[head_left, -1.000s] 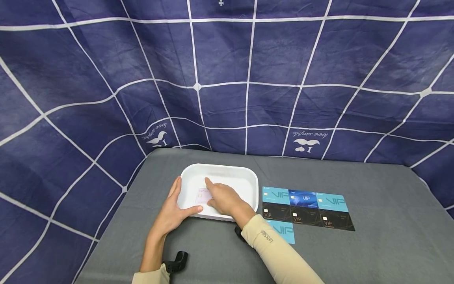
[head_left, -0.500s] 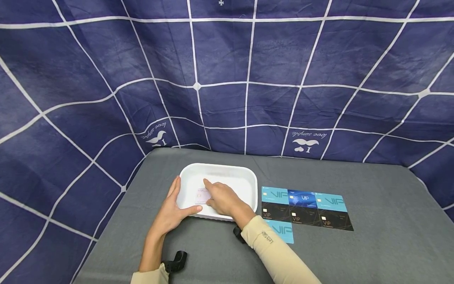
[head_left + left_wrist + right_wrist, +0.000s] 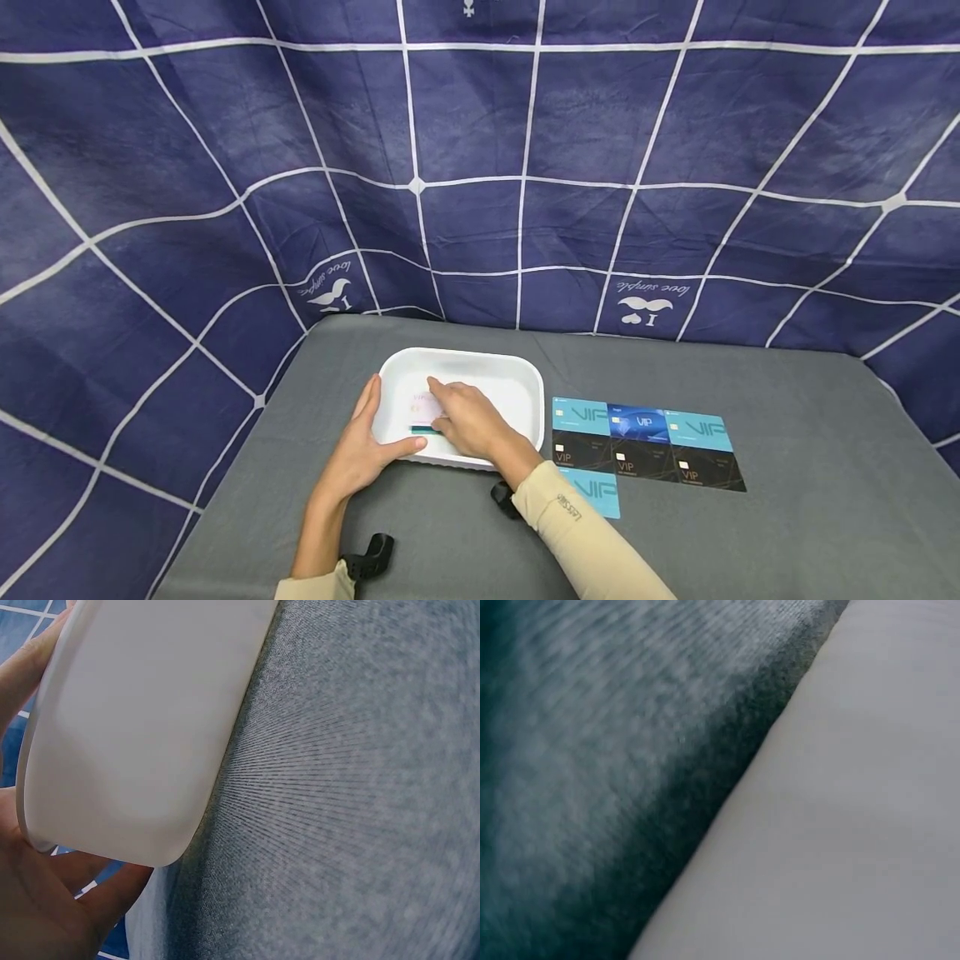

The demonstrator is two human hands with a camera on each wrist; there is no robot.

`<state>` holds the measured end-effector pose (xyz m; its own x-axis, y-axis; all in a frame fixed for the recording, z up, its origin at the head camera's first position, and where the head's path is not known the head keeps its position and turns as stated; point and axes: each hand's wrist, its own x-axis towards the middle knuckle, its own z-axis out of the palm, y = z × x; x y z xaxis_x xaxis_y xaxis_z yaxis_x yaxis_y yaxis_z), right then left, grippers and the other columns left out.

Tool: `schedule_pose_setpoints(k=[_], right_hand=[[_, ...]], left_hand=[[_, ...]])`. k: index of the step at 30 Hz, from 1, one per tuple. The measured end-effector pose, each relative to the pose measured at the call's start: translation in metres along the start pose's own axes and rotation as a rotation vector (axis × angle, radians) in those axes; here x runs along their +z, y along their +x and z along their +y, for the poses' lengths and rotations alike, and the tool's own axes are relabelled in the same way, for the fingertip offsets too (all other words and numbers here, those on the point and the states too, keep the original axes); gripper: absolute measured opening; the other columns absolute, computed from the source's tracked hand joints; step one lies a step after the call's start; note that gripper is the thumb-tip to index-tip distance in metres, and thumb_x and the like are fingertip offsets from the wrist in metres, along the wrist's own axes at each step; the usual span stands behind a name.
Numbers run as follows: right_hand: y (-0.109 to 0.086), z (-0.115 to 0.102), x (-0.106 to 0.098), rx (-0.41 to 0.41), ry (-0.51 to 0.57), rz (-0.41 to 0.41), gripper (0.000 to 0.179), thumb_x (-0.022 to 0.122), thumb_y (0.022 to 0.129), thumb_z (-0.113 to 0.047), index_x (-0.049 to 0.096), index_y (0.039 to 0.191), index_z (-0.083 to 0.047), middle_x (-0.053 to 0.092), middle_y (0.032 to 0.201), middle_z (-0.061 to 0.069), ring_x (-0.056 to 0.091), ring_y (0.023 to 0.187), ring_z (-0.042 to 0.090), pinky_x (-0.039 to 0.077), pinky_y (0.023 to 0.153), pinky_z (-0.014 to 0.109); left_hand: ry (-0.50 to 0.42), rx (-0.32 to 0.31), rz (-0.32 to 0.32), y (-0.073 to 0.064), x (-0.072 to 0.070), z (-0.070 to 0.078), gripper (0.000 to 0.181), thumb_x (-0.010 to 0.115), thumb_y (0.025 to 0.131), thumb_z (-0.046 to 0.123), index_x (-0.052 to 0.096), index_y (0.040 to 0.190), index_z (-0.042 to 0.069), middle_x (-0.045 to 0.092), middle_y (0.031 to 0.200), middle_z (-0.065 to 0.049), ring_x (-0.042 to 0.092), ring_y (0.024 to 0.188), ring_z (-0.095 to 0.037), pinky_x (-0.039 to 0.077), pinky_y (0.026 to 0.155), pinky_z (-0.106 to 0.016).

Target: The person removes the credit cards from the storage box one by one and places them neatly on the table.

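A white plastic tray sits at the left of the grey table. My left hand grips its left end, thumb on the front rim and fingers along the side; the left wrist view shows that hand around the tray's outer wall. Inside the tray, my right hand pinches a pale pink VIP card at its right side. Under the card's near edge shows a dark blue and teal strip, apparently other cards. In the right wrist view only the tray wall and cloth appear, without the hand.
Right of the tray several VIP cards lie edge to edge: teal, blue and black ones in two rows. One more teal card lies below, partly behind the right sleeve. A blue gridded curtain hangs behind the table.
The pink card has shifted slightly away and left under my right fingers, exposing the dark blue and teal edge beneath it. My left hand keeps its place on the tray.
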<state>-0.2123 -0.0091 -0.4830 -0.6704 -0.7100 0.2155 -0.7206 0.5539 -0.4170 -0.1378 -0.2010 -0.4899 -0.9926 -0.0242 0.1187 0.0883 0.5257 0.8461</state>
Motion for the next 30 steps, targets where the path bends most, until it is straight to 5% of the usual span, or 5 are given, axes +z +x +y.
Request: schedule_pose_setpoints(k=[14,30], right_hand=[[-0.017,-0.002,-0.019,-0.045,-0.024,0.033,0.063,0.069,0.092,-0.012,0.042,0.146,0.002,0.062,0.129,0.012,0.055,0.124,0.024,0.038,0.106,0.036],[-0.102,0.020,-0.082,-0.084,-0.002,0.096,0.068,0.072,0.091,-0.017,0.039,0.147,0.003,0.059,0.135,0.008,0.054,0.123,0.027,0.040,0.103,0.047]], left_hand=[[0.001,-0.003,-0.004,0.000,-0.001,-0.003,0.121,0.088,0.074,0.032,0.006,0.157,0.000,0.005,0.162,-0.022,0.005,0.148,-0.036,0.012,0.114,-0.058],[-0.009,-0.027,-0.008,0.001,-0.001,0.000,0.123,0.089,0.072,0.032,0.006,0.157,0.000,0.003,0.163,-0.021,0.002,0.149,-0.033,0.010,0.115,-0.057]])
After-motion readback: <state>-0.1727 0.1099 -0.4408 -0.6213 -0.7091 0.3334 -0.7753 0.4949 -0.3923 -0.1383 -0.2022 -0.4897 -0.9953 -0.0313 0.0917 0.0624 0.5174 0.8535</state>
